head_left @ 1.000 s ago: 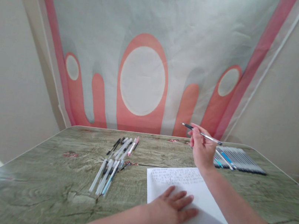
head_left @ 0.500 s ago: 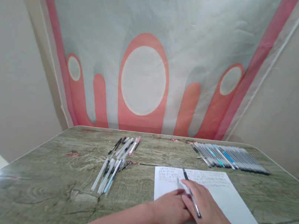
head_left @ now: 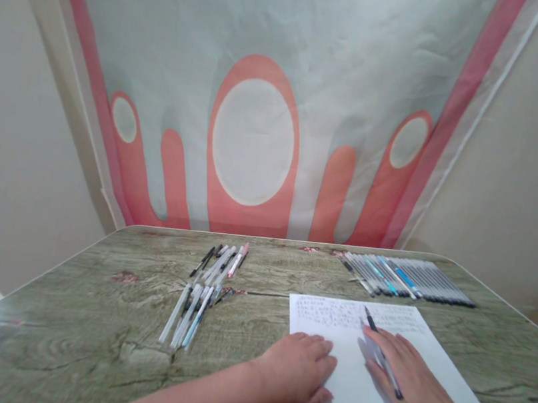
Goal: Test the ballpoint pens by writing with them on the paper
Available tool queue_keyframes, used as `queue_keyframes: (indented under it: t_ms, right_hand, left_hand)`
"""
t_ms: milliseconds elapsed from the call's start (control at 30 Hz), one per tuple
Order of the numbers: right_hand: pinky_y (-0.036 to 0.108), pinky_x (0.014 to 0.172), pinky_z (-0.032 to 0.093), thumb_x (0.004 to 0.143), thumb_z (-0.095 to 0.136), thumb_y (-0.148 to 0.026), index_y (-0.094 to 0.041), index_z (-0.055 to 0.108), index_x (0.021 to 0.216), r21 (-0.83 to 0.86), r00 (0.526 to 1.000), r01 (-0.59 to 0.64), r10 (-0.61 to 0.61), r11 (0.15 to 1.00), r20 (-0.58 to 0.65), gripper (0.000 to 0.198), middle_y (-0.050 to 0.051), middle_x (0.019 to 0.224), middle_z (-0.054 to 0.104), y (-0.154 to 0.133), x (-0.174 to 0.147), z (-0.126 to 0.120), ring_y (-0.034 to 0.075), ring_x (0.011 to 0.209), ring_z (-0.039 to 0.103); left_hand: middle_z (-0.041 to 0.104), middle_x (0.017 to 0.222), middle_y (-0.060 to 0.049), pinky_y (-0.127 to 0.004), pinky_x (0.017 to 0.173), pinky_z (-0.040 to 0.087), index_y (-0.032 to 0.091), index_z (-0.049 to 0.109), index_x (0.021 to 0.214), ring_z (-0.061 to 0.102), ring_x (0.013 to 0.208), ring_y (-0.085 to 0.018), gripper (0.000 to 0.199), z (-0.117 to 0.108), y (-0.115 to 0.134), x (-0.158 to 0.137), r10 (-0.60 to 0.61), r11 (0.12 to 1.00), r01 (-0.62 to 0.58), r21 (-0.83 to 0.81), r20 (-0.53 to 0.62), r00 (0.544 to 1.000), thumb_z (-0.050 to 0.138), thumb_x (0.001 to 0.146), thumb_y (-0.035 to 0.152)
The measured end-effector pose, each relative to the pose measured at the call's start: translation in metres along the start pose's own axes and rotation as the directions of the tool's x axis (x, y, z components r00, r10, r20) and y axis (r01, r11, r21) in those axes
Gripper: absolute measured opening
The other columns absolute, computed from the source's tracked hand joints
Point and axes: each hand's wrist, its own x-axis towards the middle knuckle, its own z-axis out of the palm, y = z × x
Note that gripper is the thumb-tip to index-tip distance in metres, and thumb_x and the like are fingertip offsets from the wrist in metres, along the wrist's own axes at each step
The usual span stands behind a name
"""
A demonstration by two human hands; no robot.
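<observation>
One desk: wood-grained, filling the lower part of my view; I see its far edge and both far corners, while the near edge runs out of frame.
White sheet (head_left: 350, 402): it lies flat on the desk (head_left: 81, 308), right of the middle, toward the near edge, its top running roughly along the desk's far edge.
Row of pens (head_left: 438, 284): laid side by side close to the far right corner; I count none of them in use.
Loose pens (head_left: 186, 320): two rough groups, left of the middle, one nearer the far edge than the other, with nobody touching them.
Handwriting (head_left: 318, 308): several lines are down across the sheet's top band, too small for me to read. I judge the writing to be at an early stage, since most of the paper below looks unwritten; how much of it is meant to be filled, I can't tell.
Left hand (head_left: 297, 371): palm down over the sheet's left side, fingers loose, nothing gripped that I can make out.
Right hand (head_left: 407, 380): resting over the sheet's right half, fingers closed around a pen.
Held pen (head_left: 372, 321): slanted, tip over the written lines; contact with the paper I can't confirm.
</observation>
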Motion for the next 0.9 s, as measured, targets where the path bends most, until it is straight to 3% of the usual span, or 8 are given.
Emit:
queue_keyframes:
  t_ms: [300,433,567,633,767,900]
  right_hand:
    - [0.043,0.099,0.036,0.082,0.046,-0.041,-0.024,0.043,0.125,0.154,0.997,-0.081,0.079,0.985,0.024,0.046,0.008,0.124,0.05,0.024,-0.006,-0.009,0.026,0.116,0.043]
    - [0.043,0.097,0.037,0.085,0.041,-0.04,-0.026,0.044,0.125,0.327,0.988,-0.146,0.157,0.934,-0.009,0.043,0.007,0.125,0.05,0.009,0.008,-0.026,0.025,0.115,0.044]
    - [0.039,0.093,0.04,0.085,0.04,-0.04,-0.022,0.055,0.112,0.579,0.989,-0.122,0.151,0.806,-0.001,0.036,0.009,0.116,0.055,-0.034,0.044,-0.049,0.024,0.107,0.05]
    - [0.034,0.084,0.045,0.082,0.045,-0.04,-0.022,0.059,0.099,0.679,0.979,-0.189,0.193,0.709,0.071,0.029,0.007,0.102,0.061,-0.054,0.066,-0.05,0.021,0.095,0.056]
    - [0.026,0.058,0.046,0.077,0.051,-0.04,-0.019,0.055,0.082,0.787,0.946,-0.297,0.277,0.541,0.166,0.022,0.0,0.07,0.06,-0.073,0.105,-0.022,0.014,0.062,0.055]
    - [0.025,0.055,0.043,0.078,0.046,-0.041,-0.02,0.049,0.073,0.858,0.899,-0.348,0.395,0.378,0.191,0.021,-0.003,0.058,0.054,-0.073,0.119,0.012,0.012,0.054,0.051]
  left_hand:
    - [0.028,0.14,-0.012,-0.037,0.103,0.025,0.016,0.028,0.133,0.025,0.128,-0.025,0.062,-0.002,-0.003,-0.021,0.025,0.988,-0.019,-0.152,0.037,0.999,0.033,0.083,0.053]
    - [0.027,0.141,-0.011,-0.038,0.104,0.024,0.017,0.028,0.133,0.024,0.129,-0.025,0.061,0.001,0.001,-0.017,-0.004,0.984,0.008,-0.179,0.025,1.0,0.032,0.084,0.052]
    - [0.029,0.14,-0.01,-0.038,0.104,0.023,0.017,0.031,0.132,0.024,0.128,-0.025,0.06,0.002,0.003,-0.015,-0.011,0.983,0.013,-0.184,0.01,1.0,0.033,0.084,0.052]
    - [0.03,0.139,-0.011,-0.039,0.104,0.021,0.017,0.032,0.132,0.025,0.128,-0.025,0.06,0.001,0.002,-0.015,-0.006,0.982,0.006,-0.187,0.003,1.0,0.033,0.083,0.052]
    - [0.031,0.139,-0.012,-0.042,0.105,0.018,0.016,0.032,0.132,0.026,0.128,-0.026,0.061,-0.001,0.001,-0.016,0.015,0.981,-0.015,-0.191,-0.004,1.0,0.034,0.083,0.052]
    - [0.034,0.137,-0.012,-0.041,0.105,0.017,0.016,0.032,0.131,0.026,0.128,-0.025,0.06,-0.002,0.0,-0.017,0.014,0.983,-0.015,-0.185,-0.006,1.0,0.033,0.083,0.052]
